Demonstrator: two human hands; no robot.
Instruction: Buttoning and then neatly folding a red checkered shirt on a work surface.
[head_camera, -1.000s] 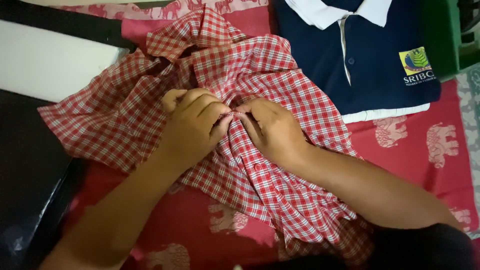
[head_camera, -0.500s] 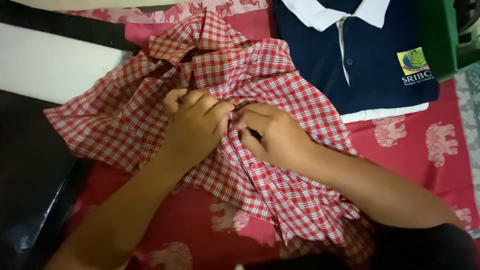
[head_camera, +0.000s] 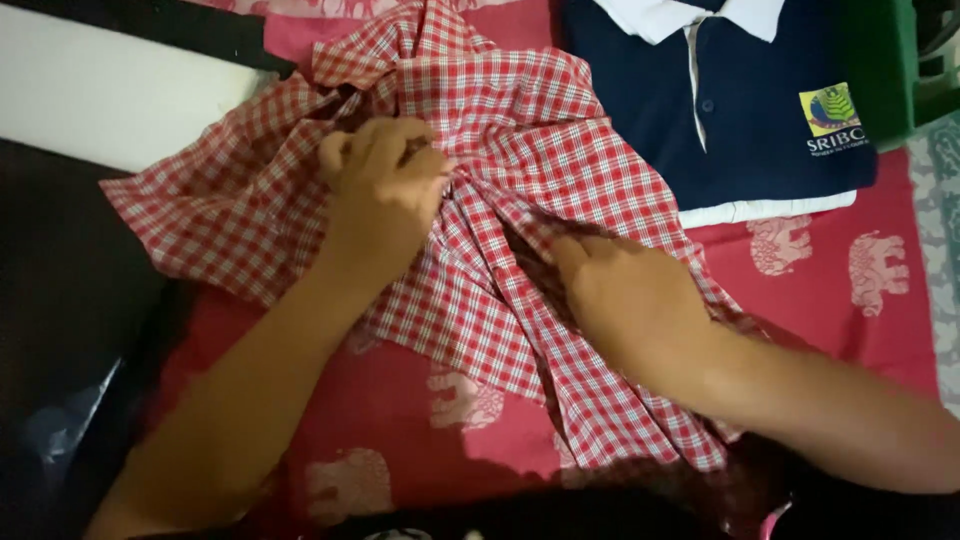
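Observation:
A red and white checked shirt (head_camera: 520, 150) lies rumpled on a red cloth with pale elephant prints (head_camera: 860, 280). My left hand (head_camera: 385, 190) is closed over a bunched fold near the shirt's middle and pinches the fabric. My right hand (head_camera: 620, 290) sits lower and to the right, its fingers curled down onto the shirt's front edge and gripping the cloth there. The fabric between the two hands is pulled into taut pleats.
A folded navy polo shirt with a white collar and a small chest badge (head_camera: 730, 110) lies at the upper right. A green object (head_camera: 885, 60) stands at the far right edge. A white surface (head_camera: 100, 90) and a dark area (head_camera: 60, 300) border the left.
The hands were together at the shirt's middle. My right hand has slid down and to the right along the fabric, my left hand has stayed near the bunch, and the cloth between them has stretched.

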